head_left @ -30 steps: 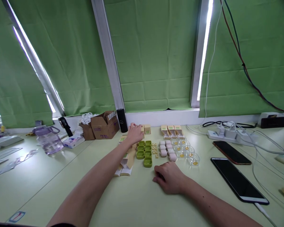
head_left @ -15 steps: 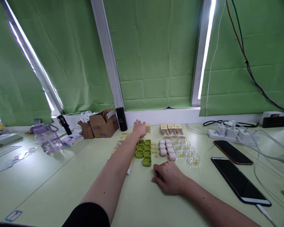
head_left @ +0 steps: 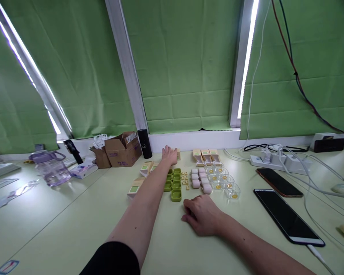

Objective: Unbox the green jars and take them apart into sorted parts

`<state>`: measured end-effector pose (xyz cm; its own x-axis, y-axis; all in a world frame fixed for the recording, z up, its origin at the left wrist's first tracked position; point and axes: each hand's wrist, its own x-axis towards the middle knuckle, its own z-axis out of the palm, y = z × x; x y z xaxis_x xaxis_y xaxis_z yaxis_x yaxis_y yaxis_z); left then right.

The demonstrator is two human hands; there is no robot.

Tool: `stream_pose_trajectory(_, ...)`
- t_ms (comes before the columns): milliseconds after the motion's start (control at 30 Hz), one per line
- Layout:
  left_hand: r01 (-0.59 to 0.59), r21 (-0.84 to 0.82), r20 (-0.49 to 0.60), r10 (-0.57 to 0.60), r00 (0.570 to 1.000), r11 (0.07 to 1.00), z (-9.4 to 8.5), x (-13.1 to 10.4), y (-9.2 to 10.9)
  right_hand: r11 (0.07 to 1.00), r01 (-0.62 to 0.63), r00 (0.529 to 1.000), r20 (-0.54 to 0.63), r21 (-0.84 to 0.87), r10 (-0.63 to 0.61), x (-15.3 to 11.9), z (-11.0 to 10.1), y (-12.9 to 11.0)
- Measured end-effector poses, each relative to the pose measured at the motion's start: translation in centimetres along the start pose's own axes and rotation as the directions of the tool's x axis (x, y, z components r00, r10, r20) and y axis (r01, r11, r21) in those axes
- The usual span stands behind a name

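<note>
My left hand point(head_left: 169, 156) is stretched across the table to the far side. Its fingers look apart, over or beside a small tan carton with a green label point(head_left: 178, 155); whether it touches the carton is hidden. Below the forearm stand rows of green square cups point(head_left: 176, 195), partly covered by my arm. My right hand point(head_left: 202, 215) rests on the tabletop with fingers curled in and nothing visible in them. Just beyond it are pale pink rounded cases point(head_left: 207, 188), small yellowish pieces point(head_left: 185, 179) and clear cups with yellow centres point(head_left: 233, 193).
Tan cartons point(head_left: 206, 157) stand at the back, others point(head_left: 136, 187) left of my forearm. Further left are a cardboard box point(head_left: 124, 151), black cylinder point(head_left: 145, 143) and water bottle point(head_left: 50, 168). Phones point(head_left: 288, 215), a power strip point(head_left: 281, 163) and cables lie right.
The view has shifted slightly. My left forearm has swung a little to the right, uncovering more of the cartons on its left. Both hands stay nearly in place.
</note>
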<state>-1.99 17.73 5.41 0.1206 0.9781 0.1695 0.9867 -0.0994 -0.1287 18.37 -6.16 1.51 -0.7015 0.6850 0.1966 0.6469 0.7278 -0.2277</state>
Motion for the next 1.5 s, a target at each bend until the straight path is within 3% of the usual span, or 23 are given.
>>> stream_pose_trajectory(300,-0.168,-0.092,-0.07,0.162,0.984,0.982,0.7,0.0,0.3,1.0,0.013,1.0,-0.004,0.002,-0.013,0.1,0.1,0.1)
stream_pose_trajectory(467,-0.188,-0.205,-0.098,0.171,0.98,0.96,0.4,-0.6,1.0,1.0,0.019,1.0,-0.016,0.0,-0.019,0.1,0.3,0.2)
stream_pose_trajectory(600,-0.187,-0.325,-0.128,0.152,0.98,0.927,-0.9,-1.3,1.9,1.0,0.019,1.0,-0.016,0.006,-0.018,0.0,0.4,0.3)
stream_pose_trajectory(733,-0.22,-0.44,-0.185,0.152,0.971,0.871,-3.5,-2.8,2.8,1.0,0.015,0.999,-0.039,0.012,-0.014,-0.2,0.3,0.4)
stream_pose_trajectory(867,-0.304,-0.514,-0.262,0.191,0.946,0.802,-6.6,-6.1,3.1,0.999,0.048,0.982,-0.18,-0.024,-0.052,-0.4,0.0,0.9)
stream_pose_trajectory(933,-0.341,-0.533,-0.298,0.205,0.932,0.775,-7.9,-8.7,3.0,0.995,0.092,0.946,-0.307,-0.05,-0.103,-0.5,-0.5,1.4)
stream_pose_trajectory(1000,-0.413,-0.552,-0.357,0.242,0.902,0.724,-8.9,-11.8,2.7,0.989,0.134,0.875,-0.461,-0.061,-0.147,-0.6,-1.3,2.0)
stream_pose_trajectory(1100,-0.448,-0.551,-0.337,0.304,0.891,0.704,-10.0,-16.8,2.5,0.986,0.159,0.735,-0.661,-0.049,-0.152,-0.8,-2.5,3.0)
stream_pose_trajectory(1167,-0.443,-0.561,-0.292,0.334,0.896,0.699,-10.2,-19.8,2.7,0.987,0.161,0.658,-0.742,-0.024,-0.126,-0.9,-3.1,3.6)
stream_pose_trajectory(1233,-0.464,-0.558,-0.264,0.383,0.885,0.688,-9.9,-22.3,3.0,0.986,0.163,0.617,-0.782,0.018,-0.088,-1.0,-3.5,4.0)
stream_pose_trajectory(1333,-0.49,-0.56,-0.247,0.43,0.869,0.668,-8.5,-24.7,3.7,0.984,0.133,0.637,-0.771,0.118,0.006,-1.1,-3.9,4.2)
stream_pose_trajectory(1500,-0.481,-0.594,-0.243,0.425,0.872,0.645,-6.0,-26.0,4.2,0.984,0.017,0.769,-0.631,0.178,0.101,-0.8,-4.7,3.7)
